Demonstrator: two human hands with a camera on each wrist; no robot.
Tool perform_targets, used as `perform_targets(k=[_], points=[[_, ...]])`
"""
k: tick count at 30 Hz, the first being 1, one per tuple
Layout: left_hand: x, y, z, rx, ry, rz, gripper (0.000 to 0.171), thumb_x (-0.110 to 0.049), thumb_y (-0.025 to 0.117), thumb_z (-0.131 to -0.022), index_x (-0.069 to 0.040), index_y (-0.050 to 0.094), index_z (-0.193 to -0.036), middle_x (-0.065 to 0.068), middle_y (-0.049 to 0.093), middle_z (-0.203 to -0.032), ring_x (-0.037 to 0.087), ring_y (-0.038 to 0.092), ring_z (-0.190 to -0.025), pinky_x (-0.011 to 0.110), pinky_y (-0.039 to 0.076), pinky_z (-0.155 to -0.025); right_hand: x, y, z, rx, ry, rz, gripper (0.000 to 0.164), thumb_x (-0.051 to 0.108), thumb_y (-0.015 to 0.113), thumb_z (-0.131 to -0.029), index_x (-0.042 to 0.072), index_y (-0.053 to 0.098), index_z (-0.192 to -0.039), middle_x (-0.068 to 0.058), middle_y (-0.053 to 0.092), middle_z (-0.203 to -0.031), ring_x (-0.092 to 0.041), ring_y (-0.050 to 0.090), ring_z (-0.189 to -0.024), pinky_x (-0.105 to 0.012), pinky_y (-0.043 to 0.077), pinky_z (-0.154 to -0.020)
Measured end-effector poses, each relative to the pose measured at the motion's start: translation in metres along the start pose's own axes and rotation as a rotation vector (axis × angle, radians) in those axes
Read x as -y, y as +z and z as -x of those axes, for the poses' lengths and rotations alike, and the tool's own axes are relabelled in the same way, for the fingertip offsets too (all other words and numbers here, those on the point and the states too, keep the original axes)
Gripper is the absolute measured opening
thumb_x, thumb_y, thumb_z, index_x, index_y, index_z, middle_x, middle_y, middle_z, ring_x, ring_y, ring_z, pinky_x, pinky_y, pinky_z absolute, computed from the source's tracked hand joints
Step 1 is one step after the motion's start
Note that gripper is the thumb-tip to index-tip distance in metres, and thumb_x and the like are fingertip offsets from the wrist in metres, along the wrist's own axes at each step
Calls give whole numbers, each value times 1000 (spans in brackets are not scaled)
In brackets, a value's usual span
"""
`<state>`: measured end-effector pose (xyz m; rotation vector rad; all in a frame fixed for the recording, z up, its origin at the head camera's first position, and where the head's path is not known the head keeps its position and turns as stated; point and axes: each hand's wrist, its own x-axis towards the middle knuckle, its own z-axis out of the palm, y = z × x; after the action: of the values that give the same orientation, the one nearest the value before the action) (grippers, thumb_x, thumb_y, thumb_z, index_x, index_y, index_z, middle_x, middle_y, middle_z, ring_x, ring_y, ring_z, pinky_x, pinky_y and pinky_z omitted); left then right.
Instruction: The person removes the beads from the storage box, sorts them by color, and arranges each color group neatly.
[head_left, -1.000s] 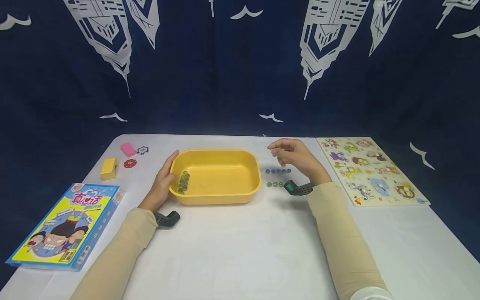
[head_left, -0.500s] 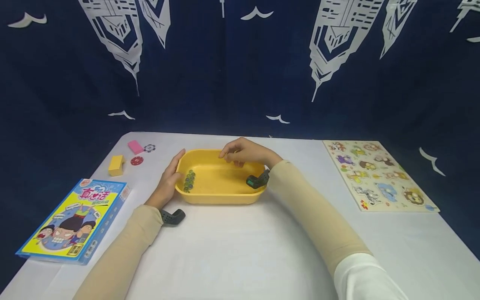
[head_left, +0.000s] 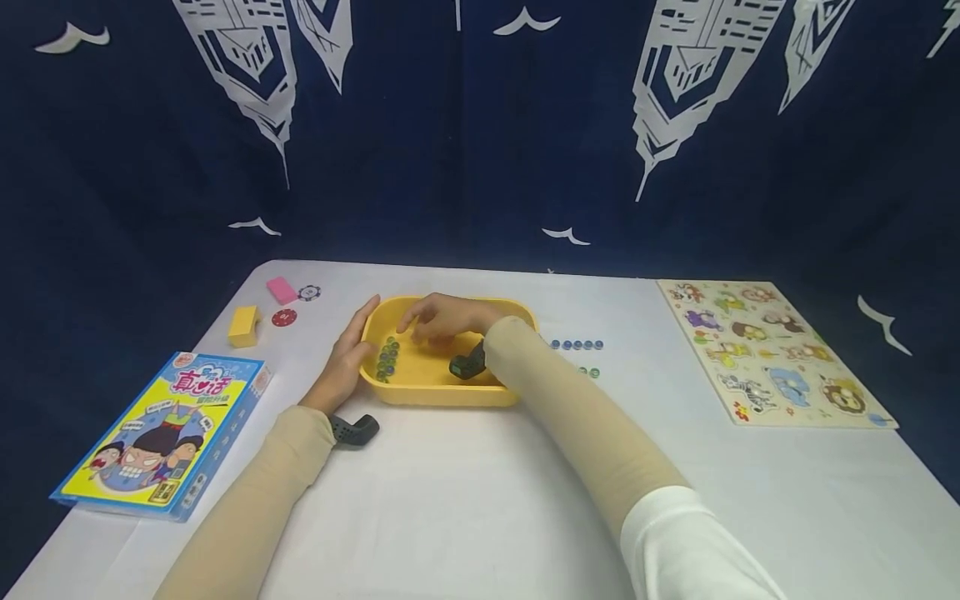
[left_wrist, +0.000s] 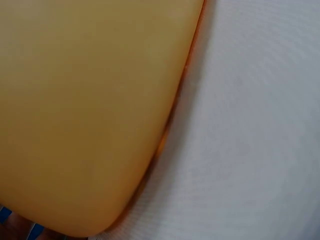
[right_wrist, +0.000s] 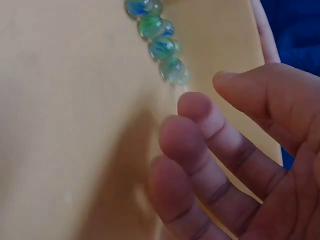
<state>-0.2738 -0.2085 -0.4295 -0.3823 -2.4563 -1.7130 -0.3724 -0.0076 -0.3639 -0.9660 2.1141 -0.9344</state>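
Note:
A yellow plastic basin (head_left: 442,397) stands on the white table. My left hand (head_left: 339,363) grips its left side, thumb at the rim and fingers along the outer wall. Inside the basin, my right hand (head_left: 444,320) hovers with thumb and fingers apart and nothing between them. Close to its fingertips, several green and blue glass marbles (head_left: 387,360) lie in a double row along the basin's left end; the right wrist view shows these marbles (right_wrist: 162,47) just beyond the index fingertip. The left wrist view is mostly the basin's outer wall (left_wrist: 90,110).
Right of the basin, several blue marbles (head_left: 577,344) form a row, with green marbles (head_left: 594,372) partly hidden by the right sleeve. An animal puzzle board (head_left: 780,358) lies far right. At left are a game box (head_left: 165,433), yellow block (head_left: 243,327), pink block (head_left: 282,290) and two chips (head_left: 284,317).
My right hand has moved left from above the marbles on the table into the basin, up to the marble rows. The left hand stays at the basin; the head view has shifted slightly.

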Motion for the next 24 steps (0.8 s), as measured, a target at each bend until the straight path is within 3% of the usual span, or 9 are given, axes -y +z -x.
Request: perform_targets(k=[7, 19, 24], points=[[-1, 0, -1, -4, 2, 2, 81, -4, 38, -84, -16, 16, -161, 6, 15, -166, 26, 10, -153, 51, 6, -123, 5, 10, -10, 86, -3, 63, 37, -2, 53, -93, 0, 60, -129, -5, 55, -73, -12, 47, -58, -21, 43, -55], [-3, 0, -2, -7, 6, -27, 81, -5, 39, -84, -14, 16, -161, 7, 15, -166, 29, 10, -153, 53, 7, -123, 9, 14, -13, 34, -16, 170, 19, -6, 61, -87, -1, 66, -105, -3, 56, -67, -12, 46, -53, -21, 40, -50], [-3, 1, 1, -7, 1, -28, 80, -5, 39, -84, -15, 16, -160, 7, 15, -166, 29, 10, -153, 54, 7, -122, 9, 15, -11, 19, -4, 210, 12, 1, 65, -90, 1, 67, -102, -3, 61, -73, -13, 54, -59, -22, 48, -56]])
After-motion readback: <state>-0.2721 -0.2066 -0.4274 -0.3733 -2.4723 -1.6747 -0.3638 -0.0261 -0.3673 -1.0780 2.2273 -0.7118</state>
